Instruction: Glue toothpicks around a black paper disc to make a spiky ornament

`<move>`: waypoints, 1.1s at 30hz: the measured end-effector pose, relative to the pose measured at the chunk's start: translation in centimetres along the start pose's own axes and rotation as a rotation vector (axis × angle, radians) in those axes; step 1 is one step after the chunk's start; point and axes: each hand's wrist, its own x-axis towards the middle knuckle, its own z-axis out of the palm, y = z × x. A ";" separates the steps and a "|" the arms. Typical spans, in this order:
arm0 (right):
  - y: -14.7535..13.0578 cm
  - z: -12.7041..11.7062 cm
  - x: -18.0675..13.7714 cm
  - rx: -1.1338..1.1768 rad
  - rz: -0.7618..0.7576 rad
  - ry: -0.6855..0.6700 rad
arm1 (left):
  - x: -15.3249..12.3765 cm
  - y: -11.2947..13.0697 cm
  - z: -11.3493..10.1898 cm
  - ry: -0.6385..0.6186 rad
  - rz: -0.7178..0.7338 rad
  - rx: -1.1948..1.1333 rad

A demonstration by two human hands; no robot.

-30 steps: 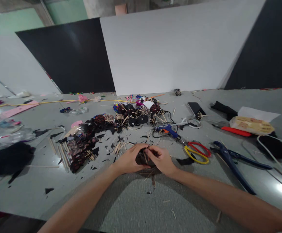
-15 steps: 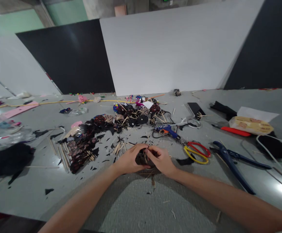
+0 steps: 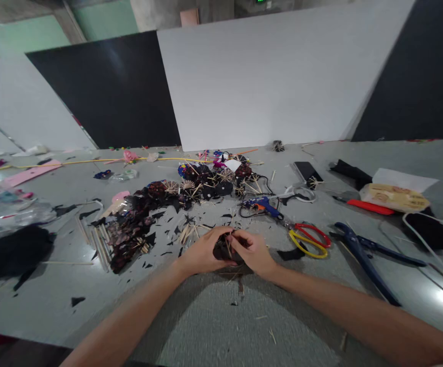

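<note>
Almost nothing had shifted: the left hand (image 3: 201,253) cupped a dark piece (image 3: 220,250) over the counter (image 3: 282,326), the right hand (image 3: 256,256) pinching what looked like a thin stick (image 3: 228,245) there. Stick-studded pieces (image 3: 224,188) beyond looked done; this one, apparently not.

Both bare forearms reach forward and inward, the left forearm (image 3: 141,308) rising from the near left of the dark piece (image 3: 220,248) and the right forearm (image 3: 343,306) from its near right. The left hand (image 3: 203,251) cups the left side of the piece, its digits curving around the far and near sides. The right hand (image 3: 255,252) lies against its right side, fingers bent, thumb and fingertips drawn together over its top. Both wrists sit nearer the body than the piece, almost level with each other.
</note>
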 end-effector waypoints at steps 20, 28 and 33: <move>0.2 0.0 0.0 -0.014 0.003 -0.001 | -0.1 0.0 0.0 0.011 0.022 0.021; 0.2 -0.1 0.0 -0.011 0.015 -0.013 | 0.0 0.1 -0.1 0.002 0.015 0.018; 0.3 -0.1 0.0 0.009 0.016 -0.009 | 0.0 0.0 0.0 0.020 0.023 0.008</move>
